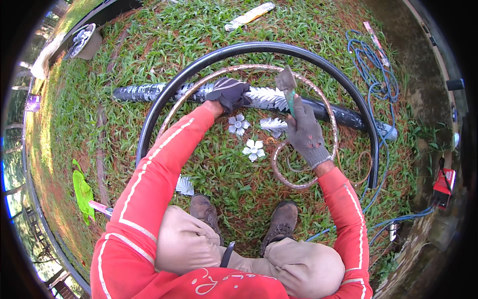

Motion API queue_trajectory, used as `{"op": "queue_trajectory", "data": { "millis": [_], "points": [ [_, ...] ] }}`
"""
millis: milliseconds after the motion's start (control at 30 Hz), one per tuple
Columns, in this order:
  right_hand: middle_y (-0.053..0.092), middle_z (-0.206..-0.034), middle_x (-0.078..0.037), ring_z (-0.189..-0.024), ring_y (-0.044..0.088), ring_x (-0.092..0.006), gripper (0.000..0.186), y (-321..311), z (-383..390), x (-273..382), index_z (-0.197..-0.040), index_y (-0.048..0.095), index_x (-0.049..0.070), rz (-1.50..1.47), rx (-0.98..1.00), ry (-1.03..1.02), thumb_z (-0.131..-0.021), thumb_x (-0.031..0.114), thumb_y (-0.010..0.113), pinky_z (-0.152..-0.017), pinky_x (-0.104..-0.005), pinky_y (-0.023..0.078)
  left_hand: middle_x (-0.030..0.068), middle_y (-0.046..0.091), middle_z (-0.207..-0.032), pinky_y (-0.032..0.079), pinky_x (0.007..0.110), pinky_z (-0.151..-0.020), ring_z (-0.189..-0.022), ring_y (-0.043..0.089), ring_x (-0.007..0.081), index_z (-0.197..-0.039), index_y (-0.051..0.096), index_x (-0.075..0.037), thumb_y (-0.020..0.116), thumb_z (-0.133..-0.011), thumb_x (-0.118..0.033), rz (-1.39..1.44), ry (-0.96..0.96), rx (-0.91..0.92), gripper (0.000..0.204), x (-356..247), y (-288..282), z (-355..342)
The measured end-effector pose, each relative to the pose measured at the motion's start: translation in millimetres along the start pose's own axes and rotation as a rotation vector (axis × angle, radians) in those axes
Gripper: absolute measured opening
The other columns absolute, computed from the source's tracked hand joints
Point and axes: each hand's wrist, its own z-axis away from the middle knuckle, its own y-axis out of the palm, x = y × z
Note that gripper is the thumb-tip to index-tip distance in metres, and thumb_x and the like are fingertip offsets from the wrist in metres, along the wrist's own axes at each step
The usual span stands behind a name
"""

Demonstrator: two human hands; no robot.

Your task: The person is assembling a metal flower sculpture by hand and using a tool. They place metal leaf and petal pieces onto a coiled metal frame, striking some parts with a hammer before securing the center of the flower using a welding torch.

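Observation:
A silvery metal leaf (268, 95) lies along the top of a worn black pipe (144, 91) on the grass. My left hand (229, 94), in a dark glove, is closed at the leaf's left end and presses it against the pipe; its fingertips are partly hidden. In a grey glove, my right hand (304, 130) grips the green handle of a hammer (286, 79), whose grey head is raised over the leaf's right part. Nearer to me are a second metal leaf (274, 125), two metal flowers (239, 124) and a third leaf piece (184, 185) beside my left boot.
A black curved tube (264, 47) and a rusty scroll-shaped bar (219, 73) arch around my hands. Blue cable (373, 70) runs down the right side near a red box (444, 181). A bucket of metal parts (89, 44) stands far left; a green cloth (82, 194) lies left.

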Motion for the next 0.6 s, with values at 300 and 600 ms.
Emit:
{"op": "queue_trajectory", "data": {
  "millis": [300,600],
  "points": [
    [0.066,-0.133,-0.033,-0.104,0.075,-0.0546,0.073,-8.3,-5.9,-14.7,-0.173,0.040,0.004,0.043,0.109,-0.004,-0.106,0.012,0.068,-0.086,-0.0610,0.065,0.0221,0.080,-0.103,0.057,0.059,-0.086,-0.097,0.076,0.0476,-0.124,0.080,-0.011,0.080,-0.099,-0.043,0.008,-0.009,-0.003,0.040,-7.2,-0.8,4.0],
    [0.067,-0.136,-0.031,-0.103,0.076,-0.0545,0.071,3.1,-11.8,4.3,-0.171,0.044,0.007,0.058,0.212,0.015,-0.105,0.011,0.069,-0.086,-0.0606,0.066,0.0214,0.082,-0.108,0.059,0.057,-0.089,-0.101,0.077,0.0468,-0.129,0.080,-0.011,0.081,-0.098,-0.043,0.016,-0.052,0.049,0.044,-9.5,-0.7,-1.4]
  ]
}}
